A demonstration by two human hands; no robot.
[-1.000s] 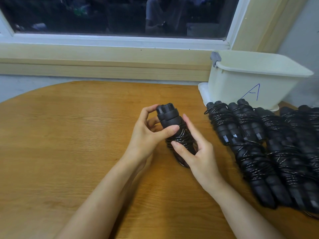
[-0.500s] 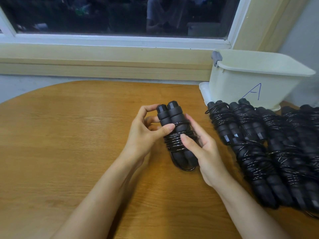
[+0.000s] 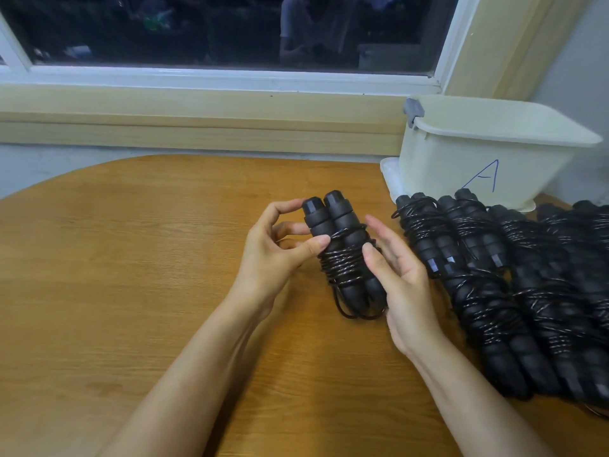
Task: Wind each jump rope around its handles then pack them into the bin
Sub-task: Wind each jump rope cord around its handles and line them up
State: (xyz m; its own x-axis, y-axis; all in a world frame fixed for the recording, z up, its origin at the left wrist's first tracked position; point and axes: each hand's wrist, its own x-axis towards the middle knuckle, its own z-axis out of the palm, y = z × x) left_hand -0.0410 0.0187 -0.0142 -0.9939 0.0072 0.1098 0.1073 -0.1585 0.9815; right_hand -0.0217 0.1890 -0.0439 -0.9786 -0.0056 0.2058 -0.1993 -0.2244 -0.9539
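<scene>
A black jump rope [image 3: 342, 255] stands tilted in the middle of the wooden table, its two handles side by side with thin cord wound round them and a loose loop at the bottom. My left hand [image 3: 276, 255] holds it from the left, thumb across the coils, fingers behind the handle tops. My right hand [image 3: 398, 278] grips it from the right, thumb on the coils, fingers behind. Several wound black ropes [image 3: 494, 285] lie in a row to the right. The cream bin [image 3: 487, 150] marked "A" sits at the back right.
The bin stands on its white lid [image 3: 390, 178] by the wall under the window sill [image 3: 197, 127]. The round table edge [image 3: 82, 173] curves at the far left. Bare wood [image 3: 115, 275] spreads to the left of my hands.
The bundle has turned in my hands, so both handles now show side by side. My right thumb has shifted up onto the coils; the loop at the bottom hangs lower.
</scene>
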